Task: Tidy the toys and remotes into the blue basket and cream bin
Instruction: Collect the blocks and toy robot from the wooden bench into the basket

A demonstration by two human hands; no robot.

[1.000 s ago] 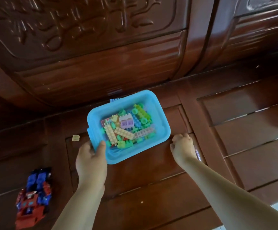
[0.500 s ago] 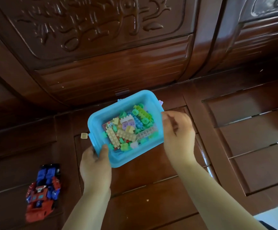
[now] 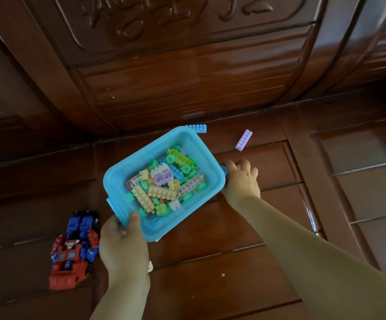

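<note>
My left hand [image 3: 124, 245] grips the near-left corner of the blue basket [image 3: 127, 168], thumb over its rim. The basket is turned at an angle on the dark wooden seat and holds several pastel building bricks [image 3: 162, 188]. My right hand [image 3: 241, 179] rests just off the basket's right side, next to its handle tab, fingers curled down and slightly apart, with nothing clearly in them. A purple brick [image 3: 243, 140] lies loose on the wood beyond that hand. Behind the basket's far corner a blue brick [image 3: 196, 128] sticks out. A red and blue robot car [image 3: 74, 250] lies to the left.
The carved wooden backrest [image 3: 187, 65] rises right behind the basket. The seat is slatted dark wood [image 3: 210, 285] with grooves. A small pale scrap [image 3: 150, 266] lies by my left wrist.
My right hand has moved off the top of the basket to its right side. The basket has turned and sits lower in view. The purple brick has come into sight.
</note>
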